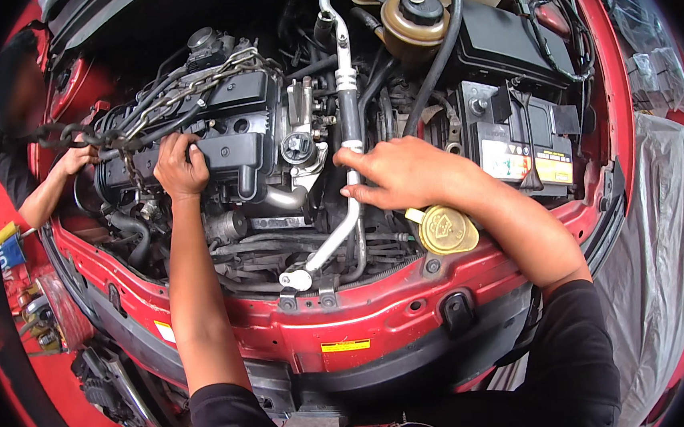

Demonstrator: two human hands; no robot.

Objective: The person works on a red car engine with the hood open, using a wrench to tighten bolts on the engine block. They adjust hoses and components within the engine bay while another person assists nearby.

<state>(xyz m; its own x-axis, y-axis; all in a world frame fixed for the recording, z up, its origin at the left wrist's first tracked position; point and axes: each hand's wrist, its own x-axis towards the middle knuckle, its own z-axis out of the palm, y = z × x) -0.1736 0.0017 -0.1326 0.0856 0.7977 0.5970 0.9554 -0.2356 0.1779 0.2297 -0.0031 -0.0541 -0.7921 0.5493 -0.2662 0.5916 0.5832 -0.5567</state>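
Note:
A dark engine (pixel 229 154) with a black top cover sits in the open bay of a red car. My left hand (pixel 181 167) presses on the cover's near side, its fingers curled over the edge and partly hidden. With my right hand (pixel 407 172) I grip a long silver pipe (pixel 349 221) that has a black rubber section; some fingers are out of sight behind my hand. A rusty chain (pixel 180 90) runs across the engine top and stretches off left. Another person's hand (pixel 77 160) is at the engine's left end.
On the right are a battery (pixel 517 139), a black box (pixel 509 40) and a brown fluid reservoir (pixel 414 27). A yellow cap (pixel 446 229) stands beside my right forearm. The red front crossmember (pixel 397 301) lies before me. Grey sheeting (pixel 639 206) covers the right fender.

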